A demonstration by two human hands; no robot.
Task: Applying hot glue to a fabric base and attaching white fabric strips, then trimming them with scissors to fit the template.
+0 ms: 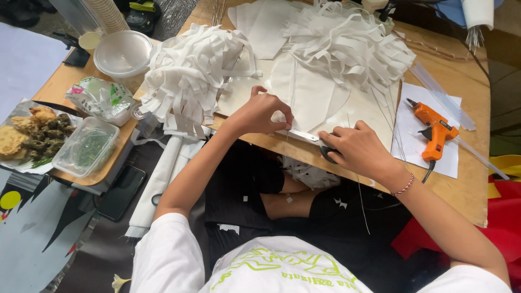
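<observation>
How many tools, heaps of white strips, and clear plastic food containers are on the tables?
Tools: 2, scissors in right hand, orange glue gun
Heaps of white strips: 2
Clear plastic food containers: 2
Total: 6

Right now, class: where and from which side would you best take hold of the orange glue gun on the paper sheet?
Probably by the handle of the orange glue gun, which angles down toward the table's near edge with its cord trailing. Come from the near right side: the nozzle points up-left and may be hot, and the right hand, busy with the scissors, lies to its left.
</observation>
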